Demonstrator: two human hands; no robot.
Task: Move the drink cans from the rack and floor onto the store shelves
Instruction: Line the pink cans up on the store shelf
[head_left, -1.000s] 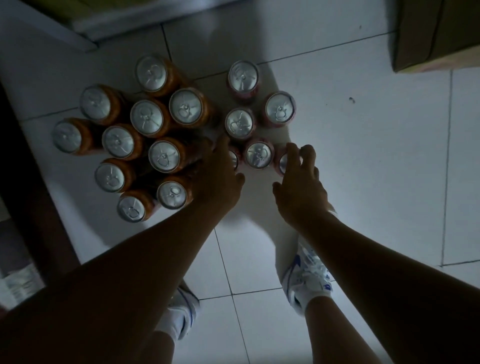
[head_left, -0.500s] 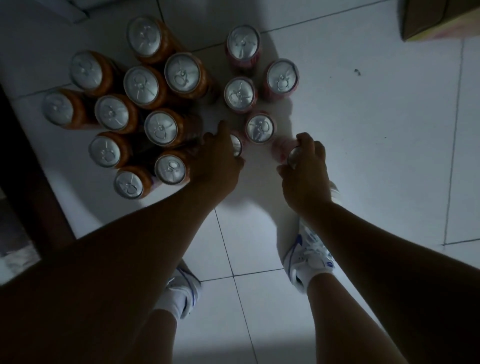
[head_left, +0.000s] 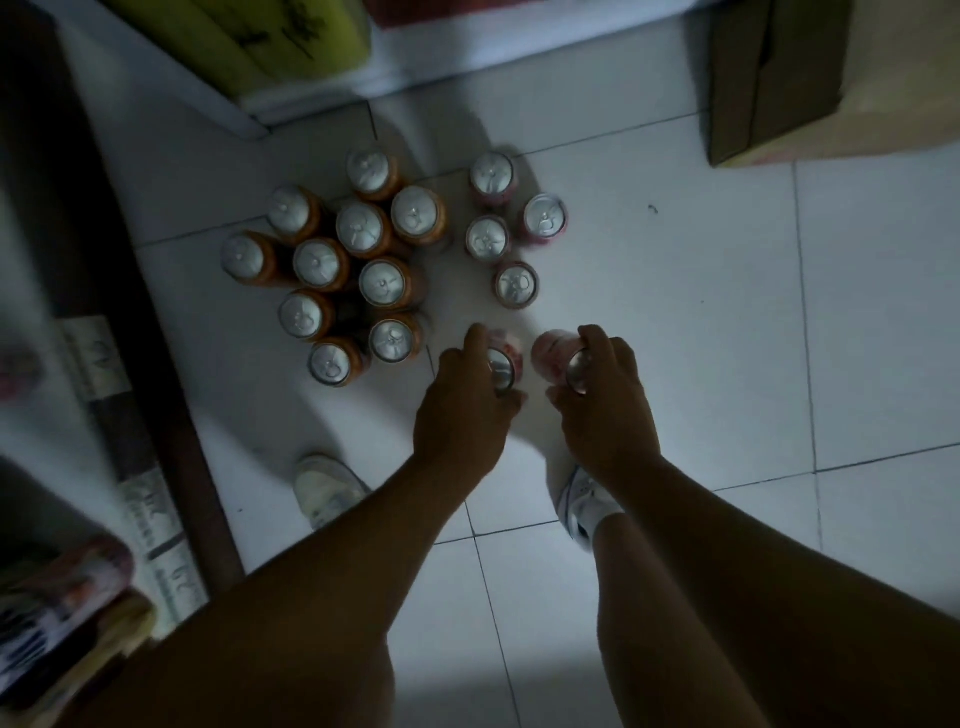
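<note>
Several orange drink cans (head_left: 382, 283) stand upright in a cluster on the white tiled floor. To their right stand several pink cans (head_left: 515, 285). My left hand (head_left: 465, 410) grips one pink can (head_left: 503, 358) lifted off the floor. My right hand (head_left: 605, 410) grips another pink can (head_left: 558, 356), tilted with its silver top toward me. Both hands are close together, just in front of the standing cans.
A dark wooden shelf edge (head_left: 156, 395) with price labels runs down the left. A cardboard box (head_left: 769, 78) sits at the back right. A white shelf base (head_left: 332, 88) with yellow packaging lies at the back. My two white shoes (head_left: 327, 488) stand below the hands.
Both hands have lifted a pink can off the floor and drawn back toward me. The view has risen, so the standing cans look farther away.
</note>
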